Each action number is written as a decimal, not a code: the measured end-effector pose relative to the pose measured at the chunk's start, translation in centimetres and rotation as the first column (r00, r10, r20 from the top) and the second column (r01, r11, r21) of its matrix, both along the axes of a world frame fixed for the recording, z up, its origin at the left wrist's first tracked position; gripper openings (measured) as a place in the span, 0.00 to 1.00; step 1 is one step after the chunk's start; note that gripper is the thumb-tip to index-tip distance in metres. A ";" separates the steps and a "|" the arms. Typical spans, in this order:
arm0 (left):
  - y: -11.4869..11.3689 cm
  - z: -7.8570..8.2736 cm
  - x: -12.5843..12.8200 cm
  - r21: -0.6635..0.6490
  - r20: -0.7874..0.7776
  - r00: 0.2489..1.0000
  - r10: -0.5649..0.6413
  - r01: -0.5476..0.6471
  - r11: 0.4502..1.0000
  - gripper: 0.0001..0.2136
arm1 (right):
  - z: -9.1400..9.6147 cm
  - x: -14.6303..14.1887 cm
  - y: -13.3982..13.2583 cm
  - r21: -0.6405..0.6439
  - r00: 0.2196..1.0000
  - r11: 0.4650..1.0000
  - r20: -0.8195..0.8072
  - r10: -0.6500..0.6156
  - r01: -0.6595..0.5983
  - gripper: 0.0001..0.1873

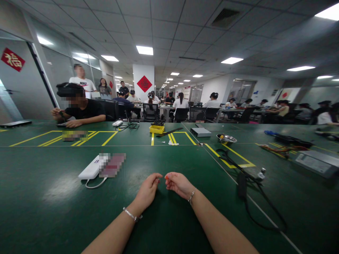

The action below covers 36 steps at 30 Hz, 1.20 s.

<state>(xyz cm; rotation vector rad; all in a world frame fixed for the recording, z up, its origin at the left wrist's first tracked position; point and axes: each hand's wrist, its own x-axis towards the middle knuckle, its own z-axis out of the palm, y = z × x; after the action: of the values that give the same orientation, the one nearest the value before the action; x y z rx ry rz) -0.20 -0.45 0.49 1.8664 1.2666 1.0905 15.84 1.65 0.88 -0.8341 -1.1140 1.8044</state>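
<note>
Both of my hands hover close together over the green table [148, 225], their fingertips facing each other with a narrow gap between. My left hand [148, 188] is closed, thumb and fingers curled together; whether a tiny thing sits between the fingertips is too small to tell. Fingers bent inward, my right hand [180, 184] is pinched, and a small orange bit shows at its fingertips, too small to name. A bracelet circles each wrist. Nearest on the left lies a white power bank [91, 168], its short cable running to a blurred phone-like object [113, 165].
To the right are a black cable [261, 190], a metal bowl [228, 138] and a metal power supply box [316, 162]. Farther back stand a yellow bin [156, 129] and a grey metal box [200, 132]. Across the table sits a person [84, 109] in a black shirt.
</note>
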 end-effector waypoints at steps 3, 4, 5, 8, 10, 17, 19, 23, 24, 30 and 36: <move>-0.1 0.2 0.0 0.044 -0.042 0.999 -0.007 0.009 0.999 0.11 | 0.1 0.0 -0.1 -0.004 1.000 1.000 -0.008 -0.007 0.007 0.13; -0.1 0.2 0.0 0.051 -0.050 0.999 -0.001 0.004 0.999 0.10 | 0.1 0.0 -0.1 -0.002 1.000 1.000 -0.013 -0.006 0.006 0.12; -0.2 0.3 0.1 0.050 -0.057 0.998 0.001 0.002 0.999 0.09 | 0.2 0.0 -0.1 0.002 1.000 1.000 -0.017 -0.003 0.004 0.11; -0.2 0.2 0.1 -0.001 -0.042 0.999 -0.022 0.022 1.000 0.09 | 0.2 0.0 -0.1 0.011 1.000 1.000 -0.025 0.002 -0.001 0.12; -0.2 0.1 0.2 -0.053 0.020 0.999 -0.036 0.037 0.998 0.11 | 0.2 0.0 -0.1 0.010 1.000 1.000 -0.029 0.004 -0.004 0.11; -0.2 0.2 0.2 -0.084 0.082 0.995 -0.051 0.058 0.995 0.12 | -0.1 0.1 0.1 0.005 0.999 1.000 -0.041 0.007 -0.006 0.09; -0.3 0.4 0.2 -0.039 0.032 0.998 -0.048 0.049 0.998 0.12 | -0.1 0.1 0.1 -0.002 0.999 1.000 -0.038 0.008 -0.008 0.10; -0.4 0.7 0.1 0.008 -0.018 1.000 -0.014 0.014 1.000 0.13 | -0.1 0.2 0.1 -0.015 1.000 1.000 -0.020 0.005 -0.006 0.14; -0.4 0.8 0.1 0.005 -0.019 1.000 -0.009 0.009 1.000 0.13 | -0.1 0.2 0.1 -0.016 1.000 1.000 -0.015 0.003 -0.003 0.14; -0.6 1.1 0.2 -0.050 -0.002 1.000 -0.001 0.001 0.999 0.11 | 0.1 0.1 0.0 -0.010 1.000 1.000 -0.016 -0.008 0.008 0.14; -0.6 0.9 0.2 -0.049 0.001 1.000 0.009 -0.009 0.999 0.09 | -0.1 0.1 0.0 0.004 0.999 1.000 -0.036 -0.007 0.007 0.13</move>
<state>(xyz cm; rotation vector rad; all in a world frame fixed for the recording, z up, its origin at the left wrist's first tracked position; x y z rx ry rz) 0.04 -1.06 1.37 1.8254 1.2904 1.0563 15.97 1.62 0.82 -0.7994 -1.0903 1.8039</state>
